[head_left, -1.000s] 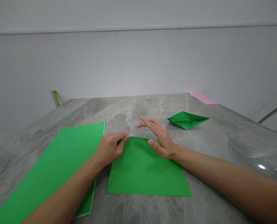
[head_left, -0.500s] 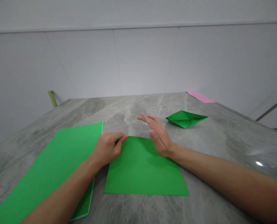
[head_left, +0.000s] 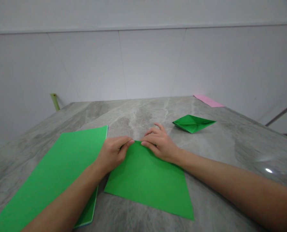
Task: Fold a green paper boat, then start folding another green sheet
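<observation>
A flat green sheet of paper [head_left: 150,183] lies on the grey marbled tabletop in front of me, turned a little askew. My left hand [head_left: 114,151] pinches its far edge near the left corner, thumb and index finger together. Just right of it, my right hand [head_left: 159,143] pinches the same far edge between thumb and index finger, its other fingers loosely raised. A short strip of the edge shows between the two pinches. The right part of the far edge is hidden under my right hand.
A stack of green paper [head_left: 61,164] lies at the left, partly beneath my left forearm. A folded green paper boat-like shape [head_left: 193,124] sits beyond my right hand. A pink paper [head_left: 208,101] lies at the far right by the white wall [head_left: 145,64]. A light-green strip [head_left: 54,101] stands at the far left.
My right hand has gone from raised and open to pinching the sheet's far edge beside my left hand. The sheet has turned, its near right corner coming closer to me.
</observation>
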Motion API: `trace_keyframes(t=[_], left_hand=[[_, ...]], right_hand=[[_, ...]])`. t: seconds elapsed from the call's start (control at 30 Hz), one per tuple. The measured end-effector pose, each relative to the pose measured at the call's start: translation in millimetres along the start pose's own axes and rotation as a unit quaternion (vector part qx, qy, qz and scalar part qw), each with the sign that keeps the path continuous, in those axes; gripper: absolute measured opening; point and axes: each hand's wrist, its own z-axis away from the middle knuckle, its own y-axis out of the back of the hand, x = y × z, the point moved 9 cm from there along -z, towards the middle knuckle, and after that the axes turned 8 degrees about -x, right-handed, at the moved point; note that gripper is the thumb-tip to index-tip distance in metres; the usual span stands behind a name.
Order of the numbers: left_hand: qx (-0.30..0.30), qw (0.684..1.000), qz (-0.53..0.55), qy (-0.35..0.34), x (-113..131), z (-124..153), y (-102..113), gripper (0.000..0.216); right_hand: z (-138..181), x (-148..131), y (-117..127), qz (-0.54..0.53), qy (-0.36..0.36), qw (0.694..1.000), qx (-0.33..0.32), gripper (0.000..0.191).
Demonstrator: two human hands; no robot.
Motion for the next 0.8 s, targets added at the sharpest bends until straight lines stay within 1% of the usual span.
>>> trace_keyframes(t=[0.13,0.4,0.73,0.8], left_hand=[[0.013,1.0,-0.01,0.009,-2,0,2,0.027],[0.017,0.999,-0.036,0.02,-4,1,3,0.031],[0.084,0.99,-0.073,0.085,-22,4,22,0.032],[0.088,0.989,-0.075,0.096,-24,4,23,0.032]], right_hand=[[0,3,2,0.019,-0.014,1.0,0.009,0.021],[0,4,1,0.033,-0.014,0.999,0.016,0.019],[1,16,-1,0.06,-0.054,0.997,0.01,0.022],[1,18,-1,0.064,-0.059,0.996,0.008,0.022]])
